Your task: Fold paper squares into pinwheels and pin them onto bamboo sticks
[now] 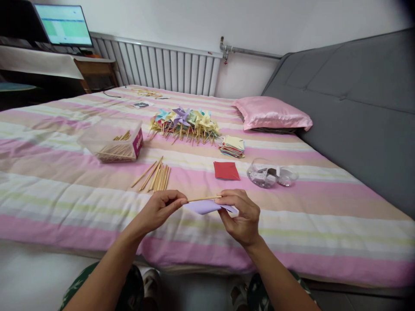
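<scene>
My left hand (160, 209) pinches the left end of a thin wooden stick (204, 198) that lies level between both hands. My right hand (241, 216) is closed on the stick's right end and on a folded lilac paper piece (204, 206) that hangs just under the stick. Both hands hover over the near edge of the striped bed. A loose bunch of sticks (155, 175) lies on the cover just beyond my left hand. A red paper square (226, 170) lies beyond my right hand.
A pile of finished paper pinwheels (184, 124) lies mid-bed, with a stack of coloured paper squares (232, 146) to its right. A clear box of sticks (113, 142) sits left, a clear bag of small parts (267, 173) right. Pink pillow (270, 113), grey headboard (356, 108).
</scene>
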### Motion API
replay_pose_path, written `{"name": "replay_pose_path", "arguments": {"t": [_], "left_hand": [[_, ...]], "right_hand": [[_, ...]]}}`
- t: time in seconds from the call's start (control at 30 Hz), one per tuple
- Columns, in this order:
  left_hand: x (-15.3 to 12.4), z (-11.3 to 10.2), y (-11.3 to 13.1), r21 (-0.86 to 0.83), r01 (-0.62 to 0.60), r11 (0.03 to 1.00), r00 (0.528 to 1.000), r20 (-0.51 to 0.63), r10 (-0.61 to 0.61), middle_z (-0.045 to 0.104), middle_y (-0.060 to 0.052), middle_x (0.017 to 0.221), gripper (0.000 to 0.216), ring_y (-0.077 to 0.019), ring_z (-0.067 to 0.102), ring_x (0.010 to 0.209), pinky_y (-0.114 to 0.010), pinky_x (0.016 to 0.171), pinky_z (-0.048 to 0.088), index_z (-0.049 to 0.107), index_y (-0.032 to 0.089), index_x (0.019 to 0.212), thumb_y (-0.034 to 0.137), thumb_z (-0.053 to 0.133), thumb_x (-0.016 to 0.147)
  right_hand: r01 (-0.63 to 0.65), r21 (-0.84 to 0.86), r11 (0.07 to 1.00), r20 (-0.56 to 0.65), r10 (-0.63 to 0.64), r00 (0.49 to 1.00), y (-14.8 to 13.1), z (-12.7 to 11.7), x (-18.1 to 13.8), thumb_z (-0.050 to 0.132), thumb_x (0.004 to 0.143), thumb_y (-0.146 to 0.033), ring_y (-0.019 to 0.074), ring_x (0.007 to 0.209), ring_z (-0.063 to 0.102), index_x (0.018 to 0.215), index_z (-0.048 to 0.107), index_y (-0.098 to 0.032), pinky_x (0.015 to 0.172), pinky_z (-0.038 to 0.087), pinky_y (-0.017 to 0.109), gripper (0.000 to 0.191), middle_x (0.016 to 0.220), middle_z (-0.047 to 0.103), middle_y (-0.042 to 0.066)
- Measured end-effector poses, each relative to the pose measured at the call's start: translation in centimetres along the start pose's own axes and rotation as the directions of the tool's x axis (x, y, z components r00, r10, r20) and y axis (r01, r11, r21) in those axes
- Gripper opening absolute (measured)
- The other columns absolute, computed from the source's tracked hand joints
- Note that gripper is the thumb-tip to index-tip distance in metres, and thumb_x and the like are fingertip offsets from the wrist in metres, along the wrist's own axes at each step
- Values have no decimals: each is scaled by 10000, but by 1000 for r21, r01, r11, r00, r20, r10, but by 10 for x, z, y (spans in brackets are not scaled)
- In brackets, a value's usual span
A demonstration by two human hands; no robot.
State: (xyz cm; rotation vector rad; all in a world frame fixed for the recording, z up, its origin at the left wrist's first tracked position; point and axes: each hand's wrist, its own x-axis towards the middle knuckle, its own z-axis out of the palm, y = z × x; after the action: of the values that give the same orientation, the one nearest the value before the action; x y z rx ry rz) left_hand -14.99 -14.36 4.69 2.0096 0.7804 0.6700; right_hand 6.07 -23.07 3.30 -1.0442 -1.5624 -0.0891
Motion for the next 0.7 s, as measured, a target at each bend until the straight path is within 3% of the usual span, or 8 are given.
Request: {"name": "replay_pose_path", "arguments": {"t": [0.7], "left_hand": [[0,1,3,13,0,1000,1000,14,0,573,-22,636,319,-116,474,581,-206,529,347,650,116,741,378,498,839]], "right_hand": [[15,-17,1000,1,-15,1000,1,-1,1,632,718,-102,184,786,630,832,636,-236,694,494,335,176,784,671,24]]}}
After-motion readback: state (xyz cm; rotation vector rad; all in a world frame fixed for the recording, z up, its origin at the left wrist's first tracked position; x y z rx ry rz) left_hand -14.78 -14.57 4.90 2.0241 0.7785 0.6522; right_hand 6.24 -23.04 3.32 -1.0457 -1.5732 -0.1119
